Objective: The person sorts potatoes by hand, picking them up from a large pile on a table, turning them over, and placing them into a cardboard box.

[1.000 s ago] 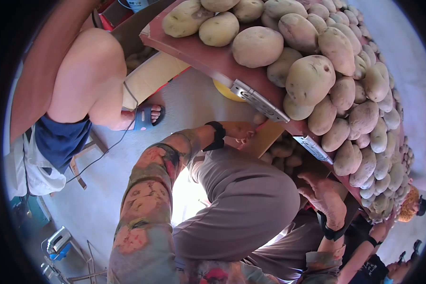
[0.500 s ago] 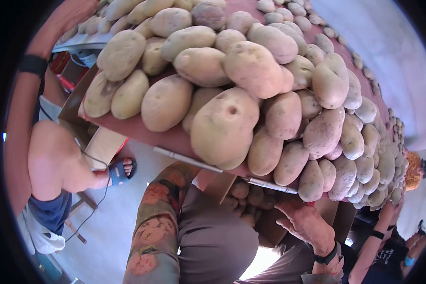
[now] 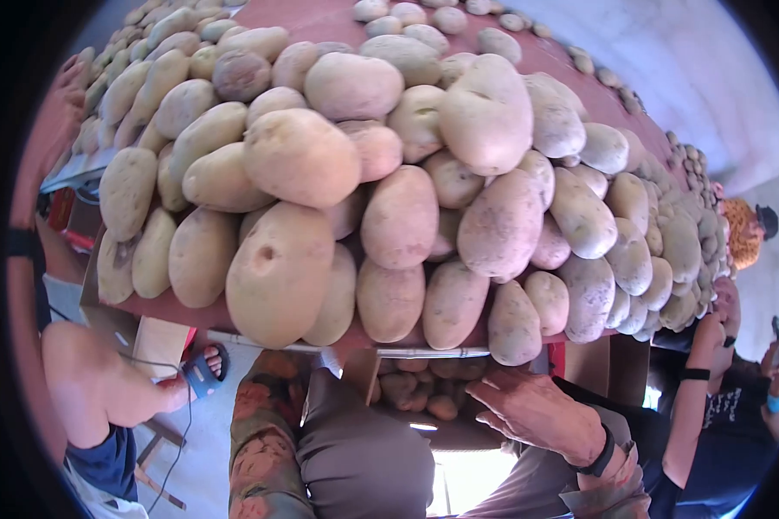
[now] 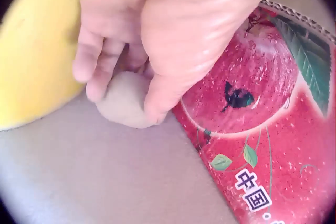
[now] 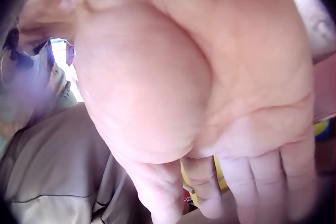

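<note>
In the left wrist view my left hand (image 4: 173,24) grips a pale potato (image 4: 125,106) with fingers and thumb, low over the grey floor. A red cardboard box (image 4: 294,166) printed with an apple stands right beside that hand, and a yellow rounded object (image 4: 37,50) lies on its other side. The head view hides this hand below the table edge. My right hand (image 3: 537,411) extends its fingers just under the table's front edge, near potatoes (image 3: 415,394) lying in a cardboard box. Its palm (image 5: 226,77) holds nothing.
A large heap of potatoes (image 3: 355,86) covers much of the red tabletop (image 3: 294,16), some right at the front edge. Metal hinges (image 3: 433,352) line that edge. Another person's leg (image 3: 108,381) is at left; a person in a dark shirt (image 3: 718,424) is at right.
The head view has swung so the potato heap fills more of it. My left hand has gone out of sight under the table edge; the right hand stays below that edge, fingers extended.
</note>
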Action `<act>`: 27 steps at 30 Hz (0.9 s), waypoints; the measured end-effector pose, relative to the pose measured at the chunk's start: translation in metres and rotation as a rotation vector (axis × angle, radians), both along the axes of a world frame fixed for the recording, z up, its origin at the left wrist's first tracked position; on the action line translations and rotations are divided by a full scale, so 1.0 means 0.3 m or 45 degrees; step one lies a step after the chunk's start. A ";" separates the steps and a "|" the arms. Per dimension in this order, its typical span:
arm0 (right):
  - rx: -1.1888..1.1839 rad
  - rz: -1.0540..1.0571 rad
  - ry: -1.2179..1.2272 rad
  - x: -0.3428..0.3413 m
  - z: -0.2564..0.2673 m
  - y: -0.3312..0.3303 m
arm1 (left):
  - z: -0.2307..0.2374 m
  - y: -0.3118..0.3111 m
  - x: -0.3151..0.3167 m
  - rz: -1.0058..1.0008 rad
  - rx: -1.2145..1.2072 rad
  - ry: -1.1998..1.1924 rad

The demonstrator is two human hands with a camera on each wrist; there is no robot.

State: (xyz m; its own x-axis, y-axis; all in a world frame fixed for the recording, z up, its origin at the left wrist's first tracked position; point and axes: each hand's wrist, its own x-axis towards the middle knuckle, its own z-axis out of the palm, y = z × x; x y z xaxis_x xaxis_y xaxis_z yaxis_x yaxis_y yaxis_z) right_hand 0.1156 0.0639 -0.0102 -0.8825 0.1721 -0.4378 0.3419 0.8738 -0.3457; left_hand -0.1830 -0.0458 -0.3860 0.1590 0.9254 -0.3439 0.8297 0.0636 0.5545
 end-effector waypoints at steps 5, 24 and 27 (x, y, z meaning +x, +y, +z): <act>-0.003 0.012 0.016 0.013 -0.018 -0.011 | -0.003 -0.004 0.006 -0.008 -0.058 0.013; 0.146 0.004 0.168 0.124 -0.005 0.002 | 0.546 -0.574 0.180 1.006 -0.244 0.164; 0.160 0.012 0.349 0.163 -0.006 0.031 | 0.618 -0.704 0.144 1.287 0.105 -0.015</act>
